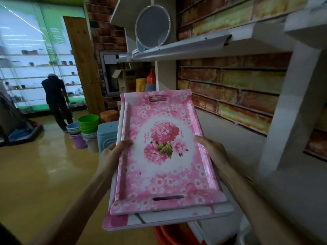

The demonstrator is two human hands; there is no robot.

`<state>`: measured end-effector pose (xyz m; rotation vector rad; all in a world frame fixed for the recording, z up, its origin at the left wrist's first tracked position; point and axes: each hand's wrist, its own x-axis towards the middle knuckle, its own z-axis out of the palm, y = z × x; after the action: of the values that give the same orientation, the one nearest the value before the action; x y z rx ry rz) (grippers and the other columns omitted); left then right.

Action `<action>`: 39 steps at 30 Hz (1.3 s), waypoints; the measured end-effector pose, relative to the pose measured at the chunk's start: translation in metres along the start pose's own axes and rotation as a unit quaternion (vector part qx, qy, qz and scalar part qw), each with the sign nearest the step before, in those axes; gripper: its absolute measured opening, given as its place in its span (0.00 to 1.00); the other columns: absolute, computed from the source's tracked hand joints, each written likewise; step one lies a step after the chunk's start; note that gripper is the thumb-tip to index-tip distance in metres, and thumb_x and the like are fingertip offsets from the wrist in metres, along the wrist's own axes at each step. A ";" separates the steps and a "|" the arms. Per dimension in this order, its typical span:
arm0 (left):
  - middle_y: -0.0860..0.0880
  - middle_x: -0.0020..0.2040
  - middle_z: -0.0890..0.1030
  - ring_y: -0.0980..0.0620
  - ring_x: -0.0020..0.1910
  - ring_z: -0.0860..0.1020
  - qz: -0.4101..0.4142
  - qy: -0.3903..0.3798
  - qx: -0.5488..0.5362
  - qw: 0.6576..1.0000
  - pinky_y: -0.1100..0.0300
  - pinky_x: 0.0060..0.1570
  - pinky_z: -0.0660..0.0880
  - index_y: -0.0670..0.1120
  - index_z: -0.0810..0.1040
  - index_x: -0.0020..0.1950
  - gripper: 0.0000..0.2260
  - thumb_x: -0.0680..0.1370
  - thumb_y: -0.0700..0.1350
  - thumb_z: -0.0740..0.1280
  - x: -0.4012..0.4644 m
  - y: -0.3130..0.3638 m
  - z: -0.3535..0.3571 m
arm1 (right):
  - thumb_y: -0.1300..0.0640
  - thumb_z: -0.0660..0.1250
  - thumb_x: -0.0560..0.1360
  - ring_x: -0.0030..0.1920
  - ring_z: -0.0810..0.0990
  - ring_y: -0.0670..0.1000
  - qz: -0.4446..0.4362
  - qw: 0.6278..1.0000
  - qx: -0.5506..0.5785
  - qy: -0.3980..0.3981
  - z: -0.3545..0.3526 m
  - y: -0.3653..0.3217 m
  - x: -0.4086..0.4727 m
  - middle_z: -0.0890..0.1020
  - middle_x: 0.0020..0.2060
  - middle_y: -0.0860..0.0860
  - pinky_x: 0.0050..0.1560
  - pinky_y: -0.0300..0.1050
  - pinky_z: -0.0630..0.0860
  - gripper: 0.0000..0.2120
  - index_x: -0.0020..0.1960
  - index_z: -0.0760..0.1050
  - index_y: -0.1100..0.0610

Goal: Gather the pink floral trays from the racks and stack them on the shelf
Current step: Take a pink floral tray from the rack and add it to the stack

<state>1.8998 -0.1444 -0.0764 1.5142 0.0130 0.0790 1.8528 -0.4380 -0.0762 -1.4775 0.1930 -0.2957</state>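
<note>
Hands — left hand (113, 152) and right hand (211, 151) — clasp the long edges of the pink floral trays (162, 156), long axis pointing away, white shelf (247, 152) just right.

White upper shelf (185, 47) bears a round sieve (153, 23)
</note>
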 end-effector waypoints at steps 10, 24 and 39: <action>0.42 0.49 0.86 0.41 0.44 0.85 -0.001 -0.104 -0.041 0.994 0.50 0.43 0.81 0.48 0.80 0.59 0.15 0.73 0.50 0.71 0.118 -0.012 0.052 | 0.48 0.71 0.73 0.42 0.84 0.39 -0.058 0.994 -0.046 0.075 -0.011 0.005 0.095 0.85 0.47 0.41 0.40 0.38 0.79 0.07 0.51 0.79 0.41; 0.42 0.45 0.86 0.44 0.39 0.85 -0.019 -0.321 -0.042 0.946 0.56 0.36 0.80 0.44 0.81 0.56 0.15 0.72 0.49 0.72 0.269 -0.035 0.199 | 0.44 0.74 0.69 0.49 0.86 0.53 -0.047 0.956 -0.037 0.287 -0.068 0.023 0.161 0.85 0.52 0.47 0.55 0.56 0.81 0.25 0.64 0.76 0.45; 0.51 0.41 0.87 0.56 0.35 0.85 -0.036 -0.501 -0.019 0.865 0.69 0.28 0.76 0.46 0.84 0.53 0.09 0.74 0.45 0.72 0.327 -0.048 0.334 | 0.53 0.74 0.72 0.34 0.85 0.39 -0.052 0.863 0.000 0.502 -0.091 0.038 0.155 0.84 0.43 0.44 0.32 0.35 0.79 0.18 0.61 0.76 0.50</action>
<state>2.2473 -0.4605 -0.0923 1.3603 -0.7604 -0.7718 1.9746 -0.5699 -0.1136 -1.2060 0.9489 -1.1471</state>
